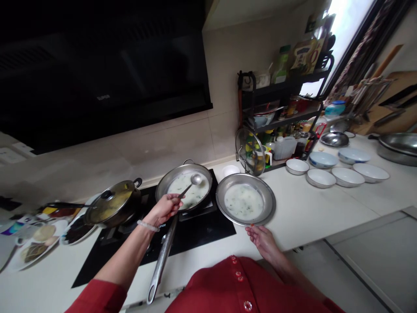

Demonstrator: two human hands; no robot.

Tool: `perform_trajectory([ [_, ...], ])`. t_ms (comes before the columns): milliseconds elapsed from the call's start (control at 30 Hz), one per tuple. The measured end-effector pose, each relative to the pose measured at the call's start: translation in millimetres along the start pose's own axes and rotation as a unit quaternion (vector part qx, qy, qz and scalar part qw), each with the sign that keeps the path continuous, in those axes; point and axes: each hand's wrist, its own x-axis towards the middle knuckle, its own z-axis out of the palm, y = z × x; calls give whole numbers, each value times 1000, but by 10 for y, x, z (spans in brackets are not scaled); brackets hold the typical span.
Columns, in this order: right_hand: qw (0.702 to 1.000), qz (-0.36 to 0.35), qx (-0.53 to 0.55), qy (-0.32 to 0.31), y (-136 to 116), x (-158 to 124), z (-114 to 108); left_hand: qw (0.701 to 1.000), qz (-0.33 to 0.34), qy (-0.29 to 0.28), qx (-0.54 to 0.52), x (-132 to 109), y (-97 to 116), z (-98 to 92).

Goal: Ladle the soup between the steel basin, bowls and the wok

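Observation:
My left hand [165, 208] is closed round the handle of a metal ladle [196, 179], whose bowl hangs over a steel frying pan [163, 184] of white soup on the black cooktop [202, 230]. The pan's long handle points toward me. My right hand [262, 238] grips the near rim of a wide steel dish [269, 204] holding more white soup, which stands on the white counter right of the pan.
A lidded pot [112, 206] sits on the left burner, with plates of food [35, 243] beyond it. Several white bowls [321, 177] stand at the right. A black rack [280, 113] of bottles and a glass lid [250, 152] line the back wall.

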Motion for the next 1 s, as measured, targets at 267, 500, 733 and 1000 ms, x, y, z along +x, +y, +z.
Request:
perform_trajectory([
  [267,1000,-3,-7,1,12,14,-9,990,-23,80,112,86,-250,-266],
  [500,1000,2,10,2,0,-7,3,989,-133,9,-65,144,-211,-344],
  [733,1000,0,7,1,18,11,-6,973,-162,11,-165,104,-147,-387],
  [1000,1000,-4,0,-4,12,16,-1,966,-170,-4,-195,49,-60,-381],
])
